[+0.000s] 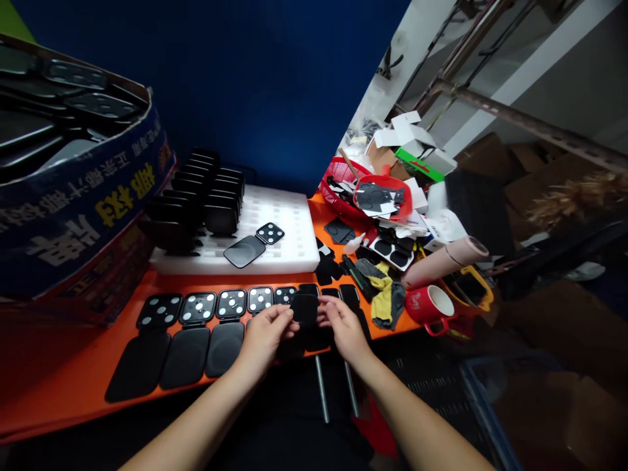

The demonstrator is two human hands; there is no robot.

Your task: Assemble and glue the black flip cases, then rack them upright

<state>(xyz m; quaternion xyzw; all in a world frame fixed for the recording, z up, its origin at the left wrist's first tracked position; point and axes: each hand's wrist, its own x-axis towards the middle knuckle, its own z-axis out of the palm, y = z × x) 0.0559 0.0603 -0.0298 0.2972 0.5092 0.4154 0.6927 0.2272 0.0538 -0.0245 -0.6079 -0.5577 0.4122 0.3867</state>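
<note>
A thin black rounded square pad is held upright between both hands near the front edge of the orange table. My left hand pinches its left side between thumb and fingers. At its right edge, my right hand has its fingertips closed against the pad. Along the table lies a row of black hinged pieces, their upper halves bearing silvery dots and their lower halves plain. Some pieces are partly hidden by the hands. Another opened piece rests on the white foam tray.
Black pieces stand upright in the foam tray. A large blue box of black parts is at left. At right are a red basket, a red mug, a pink bottle and a yellow-grey glove.
</note>
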